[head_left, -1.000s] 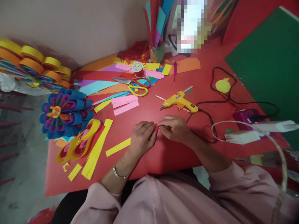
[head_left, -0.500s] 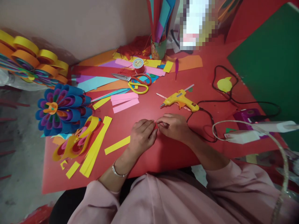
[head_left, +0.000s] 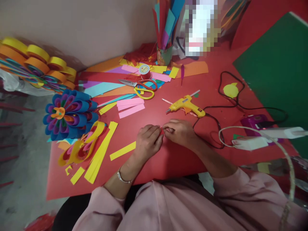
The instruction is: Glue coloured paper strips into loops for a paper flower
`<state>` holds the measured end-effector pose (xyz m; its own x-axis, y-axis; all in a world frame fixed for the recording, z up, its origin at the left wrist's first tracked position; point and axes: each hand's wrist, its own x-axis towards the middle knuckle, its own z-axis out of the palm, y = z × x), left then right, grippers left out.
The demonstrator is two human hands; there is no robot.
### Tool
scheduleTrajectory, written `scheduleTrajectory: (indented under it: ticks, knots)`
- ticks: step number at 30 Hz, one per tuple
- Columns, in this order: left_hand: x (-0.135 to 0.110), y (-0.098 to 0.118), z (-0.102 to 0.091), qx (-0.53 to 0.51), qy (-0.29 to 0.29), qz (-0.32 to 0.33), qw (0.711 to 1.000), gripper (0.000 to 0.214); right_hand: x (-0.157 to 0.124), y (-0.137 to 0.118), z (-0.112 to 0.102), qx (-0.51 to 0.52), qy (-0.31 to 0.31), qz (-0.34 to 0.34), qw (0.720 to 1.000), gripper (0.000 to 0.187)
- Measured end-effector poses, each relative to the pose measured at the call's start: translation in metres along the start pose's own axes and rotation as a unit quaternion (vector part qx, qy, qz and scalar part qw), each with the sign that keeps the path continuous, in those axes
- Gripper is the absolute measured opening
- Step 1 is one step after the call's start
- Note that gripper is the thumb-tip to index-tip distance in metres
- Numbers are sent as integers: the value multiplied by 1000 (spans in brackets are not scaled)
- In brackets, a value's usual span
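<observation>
My left hand [head_left: 149, 139] is closed in a pinch, with a small red piece [head_left: 162, 131], perhaps paper, showing at its fingertips. My right hand [head_left: 179, 132] meets it from the right, thumb and forefinger pinched at the edge of the same red piece. Fingers cover most of it, and it blends with the red table. A yellow paper strip [head_left: 123, 150] lies beside my left hand, partly hidden by it. Just beyond my right hand rests a yellow glue gun [head_left: 186, 105]. Scissors [head_left: 144, 89] with red and yellow handles lie farther back, near pink paper strips [head_left: 131, 106].
On the red table [head_left: 166, 166], a blue and purple paper flower [head_left: 72, 115] and yellow strips [head_left: 102, 154] occupy the left. A thread spool [head_left: 145, 72] and a cup [head_left: 164, 56] of paper strips stand behind. Black cord [head_left: 218, 123] and a white power strip [head_left: 251, 142] lie right.
The view has shifted slightly, so the things at left appear a little farther right and lower. Both hands keep nearly the same pinch, with only slight finger movement.
</observation>
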<state>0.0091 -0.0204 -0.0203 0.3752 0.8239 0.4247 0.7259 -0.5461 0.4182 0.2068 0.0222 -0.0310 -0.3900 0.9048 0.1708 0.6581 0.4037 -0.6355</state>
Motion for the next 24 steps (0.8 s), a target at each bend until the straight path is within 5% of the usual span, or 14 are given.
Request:
scheduleTrajectory:
  ticks: [24]
  knots:
    - [11,1,-4,87,-24,71,993,8,5,-9,-10,12,-56,55,997,21]
